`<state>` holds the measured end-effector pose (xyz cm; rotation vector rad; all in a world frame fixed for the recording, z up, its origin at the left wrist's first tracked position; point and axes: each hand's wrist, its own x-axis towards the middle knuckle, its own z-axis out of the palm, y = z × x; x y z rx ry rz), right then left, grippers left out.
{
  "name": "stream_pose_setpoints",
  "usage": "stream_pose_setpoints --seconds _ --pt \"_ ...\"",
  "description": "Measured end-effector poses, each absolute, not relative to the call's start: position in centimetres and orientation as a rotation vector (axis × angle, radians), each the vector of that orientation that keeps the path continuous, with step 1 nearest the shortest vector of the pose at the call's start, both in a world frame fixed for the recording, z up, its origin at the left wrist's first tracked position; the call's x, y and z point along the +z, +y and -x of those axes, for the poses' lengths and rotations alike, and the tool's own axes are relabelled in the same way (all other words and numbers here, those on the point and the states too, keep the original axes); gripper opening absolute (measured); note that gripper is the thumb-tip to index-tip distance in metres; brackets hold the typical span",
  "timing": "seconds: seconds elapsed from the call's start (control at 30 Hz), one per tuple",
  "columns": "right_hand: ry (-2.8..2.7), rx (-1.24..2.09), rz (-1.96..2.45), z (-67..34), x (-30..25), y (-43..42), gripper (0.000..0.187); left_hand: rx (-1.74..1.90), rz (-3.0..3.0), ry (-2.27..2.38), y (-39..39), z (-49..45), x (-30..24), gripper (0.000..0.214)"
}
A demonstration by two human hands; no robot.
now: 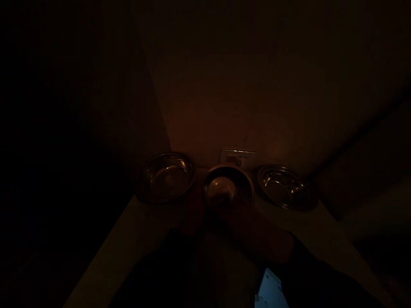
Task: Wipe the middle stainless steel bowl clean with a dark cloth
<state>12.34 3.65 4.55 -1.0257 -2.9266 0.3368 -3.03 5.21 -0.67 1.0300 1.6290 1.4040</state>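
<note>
In very dim light, a round metal bowl [245, 182] stands in the middle of the tabletop. My left hand [192, 211] is at its left side, close against the wall of the bowl. Over the near rim reaches my right hand [239, 216], its fingertips at or just inside the bowl. Darkness hides the fingers of both hands, so their grip on the bowl is unclear. A dark shape inside the bowl near my right fingers cannot be made out. Dark sleeves cover both forearms.
A shiny metal dish [170, 182] rests left of the bowl, and another metal dish [282, 192] rests to the right. Behind the bowl, a socket panel [237, 157] is set in the wall [224, 107]. A lit screen [272, 291] glows below my right forearm. The pale tabletop [105, 256] has edges left and right.
</note>
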Motion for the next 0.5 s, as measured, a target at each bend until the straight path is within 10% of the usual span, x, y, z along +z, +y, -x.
stream_pose_setpoints --seconds 0.5 --pt "-2.871 0.455 0.923 -12.0 4.1 3.9 0.031 1.485 -1.047 1.573 5.3 3.1 -1.3 0.037"
